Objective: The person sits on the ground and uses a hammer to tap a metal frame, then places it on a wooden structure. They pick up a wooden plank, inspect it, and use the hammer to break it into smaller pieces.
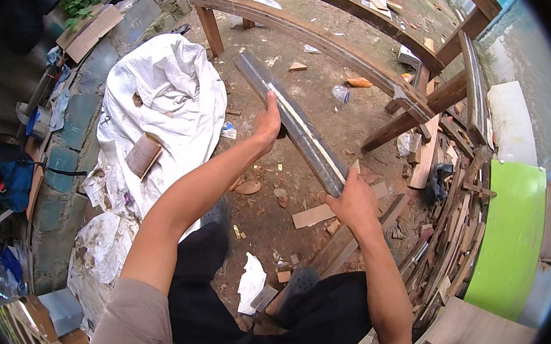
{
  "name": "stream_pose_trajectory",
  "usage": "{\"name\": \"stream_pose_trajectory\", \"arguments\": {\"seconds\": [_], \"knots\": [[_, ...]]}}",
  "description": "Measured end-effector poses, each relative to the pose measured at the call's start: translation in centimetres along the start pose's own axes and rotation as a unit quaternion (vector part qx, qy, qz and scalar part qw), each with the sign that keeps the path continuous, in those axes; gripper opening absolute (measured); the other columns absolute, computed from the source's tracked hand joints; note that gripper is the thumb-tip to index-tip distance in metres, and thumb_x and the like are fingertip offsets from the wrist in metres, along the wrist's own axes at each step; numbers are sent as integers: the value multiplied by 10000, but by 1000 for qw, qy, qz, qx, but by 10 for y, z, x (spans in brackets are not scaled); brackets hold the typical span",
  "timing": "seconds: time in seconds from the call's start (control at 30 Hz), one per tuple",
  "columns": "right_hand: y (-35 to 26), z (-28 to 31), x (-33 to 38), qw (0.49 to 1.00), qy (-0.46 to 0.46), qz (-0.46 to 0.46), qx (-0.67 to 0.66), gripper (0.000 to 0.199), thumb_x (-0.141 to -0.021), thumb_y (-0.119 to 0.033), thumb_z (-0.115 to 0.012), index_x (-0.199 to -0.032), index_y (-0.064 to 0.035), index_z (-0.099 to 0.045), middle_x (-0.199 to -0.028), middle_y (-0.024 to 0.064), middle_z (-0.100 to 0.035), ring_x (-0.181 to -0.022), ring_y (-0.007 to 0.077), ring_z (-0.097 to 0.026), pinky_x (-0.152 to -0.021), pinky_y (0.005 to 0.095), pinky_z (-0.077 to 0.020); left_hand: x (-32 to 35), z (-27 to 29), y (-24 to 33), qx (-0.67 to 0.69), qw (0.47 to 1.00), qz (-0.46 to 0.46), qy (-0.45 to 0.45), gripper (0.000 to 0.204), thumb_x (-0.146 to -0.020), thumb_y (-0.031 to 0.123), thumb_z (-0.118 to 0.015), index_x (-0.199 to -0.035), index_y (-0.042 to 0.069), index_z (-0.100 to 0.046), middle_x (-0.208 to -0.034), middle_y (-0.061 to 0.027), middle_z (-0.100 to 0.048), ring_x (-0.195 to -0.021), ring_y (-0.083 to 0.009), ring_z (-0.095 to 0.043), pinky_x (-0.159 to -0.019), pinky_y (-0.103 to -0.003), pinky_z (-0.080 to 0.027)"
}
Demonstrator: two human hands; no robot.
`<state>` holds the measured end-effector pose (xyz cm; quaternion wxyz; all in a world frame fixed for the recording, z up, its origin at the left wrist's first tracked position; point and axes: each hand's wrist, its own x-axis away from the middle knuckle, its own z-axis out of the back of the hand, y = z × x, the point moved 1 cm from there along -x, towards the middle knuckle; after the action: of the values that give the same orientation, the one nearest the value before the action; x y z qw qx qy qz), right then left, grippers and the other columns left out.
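Note:
I hold a long, straight, dark grey bar point(295, 119) in front of me with both hands. A whitish stripe runs along its face, and it slants from the far left down to the near right. My left hand point(268, 124) is closed round it left of its middle, the thumb lying along the top. Round the near right end, my right hand point(356, 199) is closed, its thumb pointing up. The bar is above the dirt floor point(265, 214). I cannot tell whether it is wood or metal.
A wooden frame point(326, 40) with long rails stands ahead. A white sack cloth point(178, 85) lies at left, with a curved brown piece point(143, 156) on it. Wood strips point(449, 243) are piled at right beside a green panel point(509, 235). Scraps litter the ground, including a plastic cup point(340, 94).

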<state>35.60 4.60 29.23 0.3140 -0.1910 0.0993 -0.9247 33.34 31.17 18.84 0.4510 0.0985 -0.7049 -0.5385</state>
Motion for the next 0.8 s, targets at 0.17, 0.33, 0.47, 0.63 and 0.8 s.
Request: {"name": "stream_pose_trajectory", "arguments": {"seconds": [0.17, 0.33, 0.47, 0.63, 0.8], "knots": [[35, -41, -75, 992, -124, 19, 29, 689, -652, -352, -835, -1147, 20, -534, -1093, 223, -669, -1047, 395, -647, -884, 458, -524, -35, 50, -80, -94, 981, 150, -86, 876, -965, 731, -212, -1216, -25, -576, -965, -179, -682, -788, -222, -673, -614, -319, -538], [35, -49, -125, 976, -151, 77, 137, 659, -615, -379, -845, -1118, -40, -588, -1090, 183, -691, -1072, 365, -650, -943, 456, -497, -47, 90, -107, -326, 928, 120, -133, 715, -940, 653, -446, -1043, -9, -695, -917, -216, -721, -804, -308, -713, -633, -421, -559], [56, -72, -163, 965, -209, 58, 151, 651, -607, -387, -868, -1113, -57, -623, -1112, 165, -699, -1108, 341, -648, -995, 459, -459, -60, 98, -52, -521, 846, -99, -47, 536, -914, 542, -566, -950, 26, -708, -837, -166, -718, -776, -327, -702, -717, -443, -539], [63, -59, -176, 965, -193, 98, 147, 739, -602, -433, -872, -1185, -52, -626, -1098, 165, -692, -1085, 338, -642, -926, 443, -484, -48, 90, 46, -531, 817, -221, 35, 441, -889, 490, -621, -925, 57, -697, -811, -131, -724, -785, -333, -701, -722, -428, -540], [59, -28, -163, 968, -107, 161, 157, 646, -634, -438, -864, -1094, -47, -632, -1085, 147, -686, -1103, 319, -619, -943, 427, -463, -72, 83, 139, -505, 788, -348, 55, 348, -905, 391, -641, -990, 57, -692, -930, -126, -731, -874, -293, -707, -752, -401, -547]]}}
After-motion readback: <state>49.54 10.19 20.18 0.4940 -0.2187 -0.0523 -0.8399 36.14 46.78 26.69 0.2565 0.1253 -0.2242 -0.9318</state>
